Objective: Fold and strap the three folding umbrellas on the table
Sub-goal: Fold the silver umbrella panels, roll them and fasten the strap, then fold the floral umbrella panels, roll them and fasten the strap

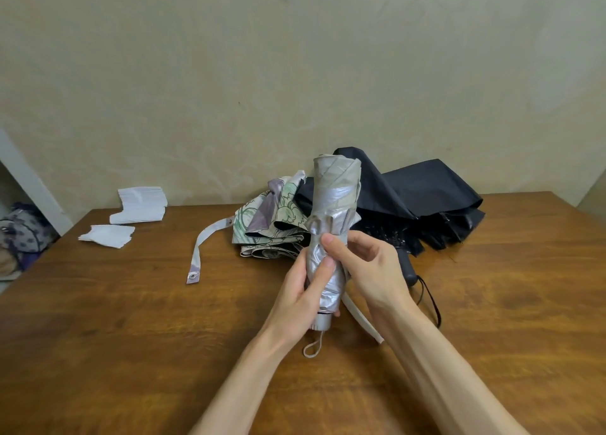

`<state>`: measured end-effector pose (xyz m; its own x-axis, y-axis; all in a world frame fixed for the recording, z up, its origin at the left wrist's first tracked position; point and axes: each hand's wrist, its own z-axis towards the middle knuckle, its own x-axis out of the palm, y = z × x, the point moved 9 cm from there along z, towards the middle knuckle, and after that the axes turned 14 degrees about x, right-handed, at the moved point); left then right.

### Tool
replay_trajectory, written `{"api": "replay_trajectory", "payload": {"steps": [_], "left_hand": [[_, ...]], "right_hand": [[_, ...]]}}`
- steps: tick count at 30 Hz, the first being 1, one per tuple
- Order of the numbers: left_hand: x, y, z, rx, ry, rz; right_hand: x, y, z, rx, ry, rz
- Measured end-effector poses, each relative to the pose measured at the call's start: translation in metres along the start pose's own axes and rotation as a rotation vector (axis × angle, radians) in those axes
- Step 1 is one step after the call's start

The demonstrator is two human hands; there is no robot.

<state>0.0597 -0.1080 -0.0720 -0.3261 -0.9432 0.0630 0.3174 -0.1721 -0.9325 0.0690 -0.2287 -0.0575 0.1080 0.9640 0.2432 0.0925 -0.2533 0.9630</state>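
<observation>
A silver folding umbrella (333,198) stands upright above the wooden table (131,320), its canopy rolled around the shaft. My left hand (301,290) grips its lower part just above the grey handle (320,321). My right hand (367,264) holds the same umbrella from the right, thumb pressed on the fabric. Its pale strap (360,320) hangs loose below my right wrist. Behind it lies a floral umbrella (272,221), loosely folded, with its strap (205,247) stretched out to the left. A black umbrella (426,198) lies unfolded at the right rear.
White paper pieces (141,205) lie at the table's far left, with another scrap (106,235) in front of them. The black umbrella's handle (406,267) and cord (429,300) rest beside my right forearm. A wall stands close behind the table. Patterned fabric (23,234) sits off the left edge.
</observation>
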Motion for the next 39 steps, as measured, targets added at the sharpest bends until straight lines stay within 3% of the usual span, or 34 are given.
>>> {"api": "replay_trajectory", "payload": {"steps": [3, 6, 10, 13, 17, 23, 27, 32, 39], "left_hand": [[-0.003, 0.003, -0.001, -0.054, -0.017, -0.009], [-0.001, 0.004, -0.001, -0.067, -0.016, -0.023], [0.018, -0.008, -0.004, -0.029, 0.125, -0.031], [0.026, -0.015, -0.001, 0.062, 0.244, 0.199], [0.019, -0.015, 0.018, 0.163, 0.149, 0.614], [0.082, -0.022, 0.041, 0.33, 0.195, 0.793], [0.125, -0.007, 0.049, 0.377, 0.307, 0.97], [0.149, 0.017, 0.055, 0.358, 0.359, 1.139], [0.16, 0.04, 0.064, 0.38, 0.311, 1.277]], "right_hand": [[0.005, -0.003, 0.001, 0.024, 0.031, 0.006], [0.011, -0.004, 0.002, -0.019, 0.055, -0.139], [-0.001, 0.006, 0.002, -0.075, -0.071, -0.312], [-0.026, 0.023, 0.001, -0.104, -0.157, -0.457], [-0.068, 0.039, -0.01, -0.061, -0.236, -0.631], [-0.147, 0.056, -0.033, -0.064, -0.401, -0.629], [-0.211, 0.076, -0.054, -0.097, -0.622, -0.653], [-0.28, 0.087, -0.062, 0.018, -0.914, -0.976], [-0.336, 0.077, -0.035, 0.183, -0.997, -1.241]]}}
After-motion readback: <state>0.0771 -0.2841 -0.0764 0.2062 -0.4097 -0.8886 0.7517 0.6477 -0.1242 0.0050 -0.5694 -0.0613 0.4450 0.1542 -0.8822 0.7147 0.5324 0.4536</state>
